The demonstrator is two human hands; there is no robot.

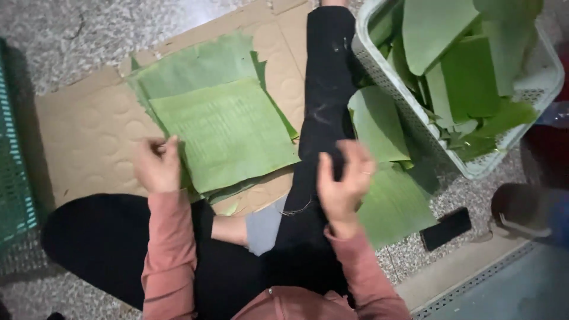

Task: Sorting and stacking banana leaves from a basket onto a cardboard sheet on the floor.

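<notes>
Head view, single frame. Landmark: the flattened cardboard sheet [89, 136] lying on a speckled grey stone floor [71, 24].

On the cardboard: a stack of green banana-leaf pieces [228, 127], roughly square, top piece lighter and lying flat over darker ones that stick out behind it.

Left hand [157, 165] sits at the stack's near-left edge, fingers curled and pinched at the leaf margin; whether it actually clamps the leaf or only touches it, cannot tell — blurred.

Right hand [345, 178] is off the cardboard's right side, above the person's outstretched black trouser leg [323, 112]. Fingers spread and half curled, holding nothing; a ring shows on one finger.

Right of the cardboard, past the leg: loose leaf pieces [391, 204] on the floor, and a white perforated plastic basket [385, 71] full of more cut leaves.

Near those loose leaves, a dark flat phone-like slab [446, 228] on the floor. Left of the cardboard, edge of a green plastic crate [12, 166]. Far right corner: a metal grated strip [474, 281].

Pink sleeves, person seated on the floor.
</notes>
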